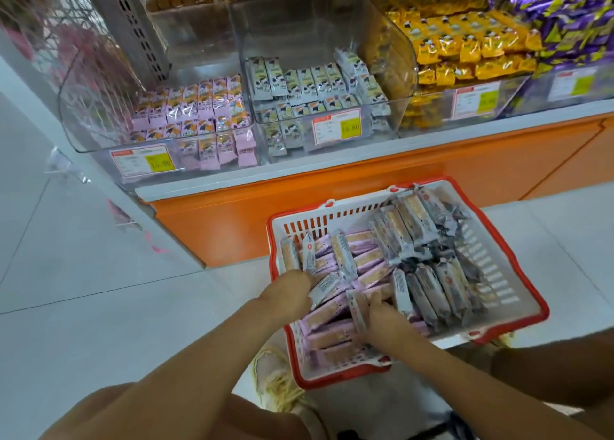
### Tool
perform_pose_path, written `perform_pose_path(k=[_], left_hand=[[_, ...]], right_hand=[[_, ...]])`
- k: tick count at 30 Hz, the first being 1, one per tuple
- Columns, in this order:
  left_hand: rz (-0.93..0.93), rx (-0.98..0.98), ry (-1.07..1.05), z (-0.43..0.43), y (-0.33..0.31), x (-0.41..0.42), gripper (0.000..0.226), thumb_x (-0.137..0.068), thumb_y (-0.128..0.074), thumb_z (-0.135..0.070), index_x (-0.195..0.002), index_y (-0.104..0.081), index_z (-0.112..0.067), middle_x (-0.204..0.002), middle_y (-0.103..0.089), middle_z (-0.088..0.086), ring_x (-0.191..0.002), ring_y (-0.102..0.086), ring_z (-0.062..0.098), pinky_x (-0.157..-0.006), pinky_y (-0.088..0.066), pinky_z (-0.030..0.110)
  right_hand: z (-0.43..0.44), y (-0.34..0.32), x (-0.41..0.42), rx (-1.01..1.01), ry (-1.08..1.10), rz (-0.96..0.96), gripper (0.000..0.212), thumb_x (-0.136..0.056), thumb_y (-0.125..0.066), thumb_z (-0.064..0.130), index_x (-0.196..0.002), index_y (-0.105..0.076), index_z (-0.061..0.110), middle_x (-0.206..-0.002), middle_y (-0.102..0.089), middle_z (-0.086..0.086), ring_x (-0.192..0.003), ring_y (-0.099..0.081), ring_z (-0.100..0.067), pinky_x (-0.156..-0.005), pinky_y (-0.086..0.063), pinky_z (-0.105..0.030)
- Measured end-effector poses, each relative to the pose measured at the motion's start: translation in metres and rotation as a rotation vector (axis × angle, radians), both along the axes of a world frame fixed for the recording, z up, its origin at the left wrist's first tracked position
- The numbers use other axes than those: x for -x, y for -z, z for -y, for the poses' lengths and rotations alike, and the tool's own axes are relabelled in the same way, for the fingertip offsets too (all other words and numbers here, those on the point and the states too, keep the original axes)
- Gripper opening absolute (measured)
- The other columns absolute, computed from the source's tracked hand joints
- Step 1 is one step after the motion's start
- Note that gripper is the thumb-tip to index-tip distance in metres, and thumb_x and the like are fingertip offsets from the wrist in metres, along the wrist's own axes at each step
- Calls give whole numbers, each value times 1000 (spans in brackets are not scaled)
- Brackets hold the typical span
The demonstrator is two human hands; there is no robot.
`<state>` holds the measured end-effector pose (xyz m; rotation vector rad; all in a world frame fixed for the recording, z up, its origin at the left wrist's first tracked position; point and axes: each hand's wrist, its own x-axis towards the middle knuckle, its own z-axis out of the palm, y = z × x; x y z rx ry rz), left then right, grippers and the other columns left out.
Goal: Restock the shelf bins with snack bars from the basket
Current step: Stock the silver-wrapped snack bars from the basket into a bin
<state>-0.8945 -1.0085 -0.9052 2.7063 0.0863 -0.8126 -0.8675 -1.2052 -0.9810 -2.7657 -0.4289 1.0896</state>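
right hand (385, 320) seems to pinch pink bars (329, 318), left hand's (292, 293) grip hidden; square the stack before lifting to pink bin (99, 130).

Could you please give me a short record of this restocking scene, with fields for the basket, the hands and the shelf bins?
basket: red-and-white basket on the floor in front of the shelf
contents: pink bars on the left, grey bars on the right
hands: left hand and right hand both down among the pink bars; grip unclear
left bin: pink packs
middle bin: grey packs, partly filled
further right: yellow packs, purple packs
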Motion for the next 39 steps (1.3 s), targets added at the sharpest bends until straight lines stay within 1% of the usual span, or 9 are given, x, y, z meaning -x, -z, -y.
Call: perform_pose_path(k=[4,7,11,17,23,27,29,34,39], left_hand=[[-60,-8,-39,9,24,-1,37,-91,-51,-7,-127,-49,-1,-114,-59,18,-99,-59,26,-78,-48,30],[-52,-4,-51,16,41,-8,41,-90,-56,-15,-131,-50,-11,-105,-62,12,-102,-61,27,-77,-49,31],[-18,5,-167,22,56,-17,49,-87,-64,-36,-132,-51,-20,-101,-66,6,-91,-63,22,-72,-52,31],[30,-62,-297,26,69,-25,35,-93,-52,-43,-105,-57,-11,-96,-67,8,-86,-63,24,-65,-48,30],[-151,130,-373,14,41,-42,33,-92,-59,-32,-64,-54,-14,-61,-53,1,-57,-52,13,-54,-40,20],[-253,1010,-905,12,-12,-45,25,-95,-54,-19,-72,-50,-10,-53,-47,1,-49,-52,13,-63,-52,26],[-239,1215,-985,16,-35,-44,14,-94,-56,-16,-83,-49,-11,-63,-50,1,-55,-58,11,-64,-55,25],[-119,1376,-1018,29,-83,-37,20,-83,-63,-7,-102,-56,-5,-98,-62,14,-85,-67,23,-62,-58,26],[21,1352,-786,24,-122,-32,40,-74,-66,-11,-113,-60,-5,-108,-70,14,-99,-69,25,-81,-57,28]], right_hand=[[3,-2,-9,-99,145,-74,80,-81,-75,29,-135,-24,0,-116,-60,-15,-104,-62,-28,-75,-49,-34],[12,-9,-17,-266,361,-177,57,-85,-70,33,-124,-38,6,-104,-62,-7,-86,-60,-19,-67,-45,-27],[24,-41,-30,-709,787,-580,14,-91,-54,15,-98,-54,3,-82,-61,-8,-69,-58,-17,-67,-47,-32],[35,-79,-45,-1216,961,-915,23,-92,-42,7,-107,-58,1,-94,-68,-13,-72,-66,-23,-60,-56,-31],[42,-79,-58,-1314,1023,-804,38,-93,-51,14,-128,-51,-1,-109,-63,-16,-91,-67,-30,-83,-56,-40],[44,-95,-64,-1241,934,-496,35,-97,-51,14,-131,-55,16,-122,-62,-13,-105,-63,-30,-92,-52,-42],[41,-111,-63,-1159,811,-313,36,-98,-51,17,-125,-57,40,-129,-59,-4,-111,-60,-25,-98,-47,-42],[30,-151,-53,-1170,513,-157,39,-99,-48,13,-123,-55,42,-115,-55,33,-107,-52,17,-82,-43,-7],[17,-174,-46,-1220,337,-21,39,-101,-45,18,-137,-49,33,-131,-57,17,-120,-52,2,-99,-43,-21]])
